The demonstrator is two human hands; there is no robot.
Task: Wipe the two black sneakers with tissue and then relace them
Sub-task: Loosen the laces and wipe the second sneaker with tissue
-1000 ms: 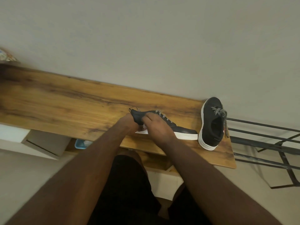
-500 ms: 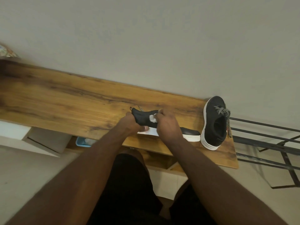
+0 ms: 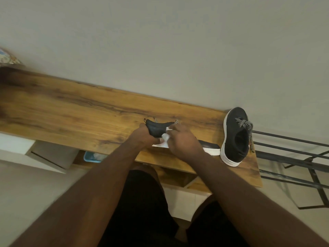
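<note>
A black sneaker [image 3: 157, 128] with a white sole lies on its side on the wooden table [image 3: 74, 114], heel to the left, toe to the right. My left hand [image 3: 144, 137] grips its heel. My right hand [image 3: 183, 139] presses a white tissue [image 3: 165, 137] against the shoe's side and hides its middle. Only the ends of its black-and-white lace show. A second black sneaker [image 3: 235, 136] stands upright at the table's right end, its lace loose across the opening.
A pale wall runs right behind the table. A black metal rack [image 3: 292, 157] stands to the right of the table. Below the table's front edge sit a white cabinet [image 3: 35, 152] and a small blue tray [image 3: 92, 156]. My legs are under the table's near edge.
My right hand has slid along the side of the shoe with the tissue, which now shows between my hands. The second sneaker has not moved.
</note>
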